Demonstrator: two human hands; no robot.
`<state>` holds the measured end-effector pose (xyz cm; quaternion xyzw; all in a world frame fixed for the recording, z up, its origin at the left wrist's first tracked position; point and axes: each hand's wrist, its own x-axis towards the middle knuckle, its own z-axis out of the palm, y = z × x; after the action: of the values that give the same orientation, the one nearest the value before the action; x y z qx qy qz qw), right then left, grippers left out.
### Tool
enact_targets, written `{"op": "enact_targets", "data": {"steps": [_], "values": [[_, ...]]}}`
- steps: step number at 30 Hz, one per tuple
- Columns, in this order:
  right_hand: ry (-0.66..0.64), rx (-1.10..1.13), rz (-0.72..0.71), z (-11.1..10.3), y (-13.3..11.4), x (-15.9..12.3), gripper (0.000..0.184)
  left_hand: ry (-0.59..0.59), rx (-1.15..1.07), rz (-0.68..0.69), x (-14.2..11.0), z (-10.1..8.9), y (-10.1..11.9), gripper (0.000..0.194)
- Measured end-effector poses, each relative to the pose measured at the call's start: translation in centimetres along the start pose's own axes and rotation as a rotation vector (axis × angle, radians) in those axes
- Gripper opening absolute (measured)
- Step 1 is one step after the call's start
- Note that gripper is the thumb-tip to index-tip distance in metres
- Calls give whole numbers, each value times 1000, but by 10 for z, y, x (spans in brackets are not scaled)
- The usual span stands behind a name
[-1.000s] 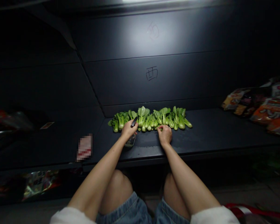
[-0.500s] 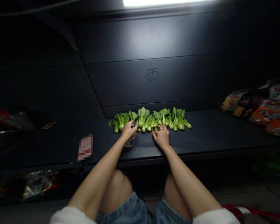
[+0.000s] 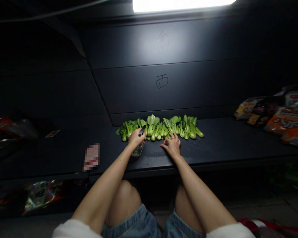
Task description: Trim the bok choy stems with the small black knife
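Note:
A row of green bok choy (image 3: 152,125) lies along the back of the dark shelf (image 3: 154,155), leaves toward the wall and pale stem ends toward me. Over the left part of the row, my left hand (image 3: 136,138) is closed around what looks like a spray bottle. Its dark top shows above my fingers, and the clear bottle (image 3: 137,151) shows beneath the hand. My right hand (image 3: 173,146), with a ring on one finger, is at the stem ends right of the middle. Its thumb and fingers are apart; the fingertips are at the stems, and whether they touch cannot be told.
Snack bags (image 3: 285,124) are piled on the right. A blurred-out packet (image 3: 91,157) and a small card (image 3: 52,134) lie to the left, with shiny packages (image 3: 12,132) farther left. A lower shelf holds more packets (image 3: 41,195). A lamp (image 3: 183,5) shines overhead.
My right thumb has spread away from the fingers, slightly to the left. My left hand keeps its hold on the bottle, almost in place. The bok choy row looks the same.

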<state>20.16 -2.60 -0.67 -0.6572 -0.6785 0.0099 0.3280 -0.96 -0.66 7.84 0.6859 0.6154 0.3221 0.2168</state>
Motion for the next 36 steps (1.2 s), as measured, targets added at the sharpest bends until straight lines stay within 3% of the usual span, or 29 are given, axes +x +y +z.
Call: {"op": "enact_targets", "data": {"steps": [4,10,17,25,31,36], "values": [[-76,34,38,-1,-2,1,4,-10,4,-15,1,-1,3,19],[-139,-3,64,-4,-7,-1,29,-34,10,-31,1,-1,5,19],[-45,-33,25,-7,-6,-1,24,-36,81,-69,1,-5,7,22],[-19,-9,40,-4,-8,0,23,-166,303,-76,-5,-6,16,21],[-33,-9,54,-4,-11,-1,23,-36,217,-17,-5,-2,6,23],[-38,-10,54,-3,-14,-1,24,78,32,-58,1,-8,-8,23]]}}
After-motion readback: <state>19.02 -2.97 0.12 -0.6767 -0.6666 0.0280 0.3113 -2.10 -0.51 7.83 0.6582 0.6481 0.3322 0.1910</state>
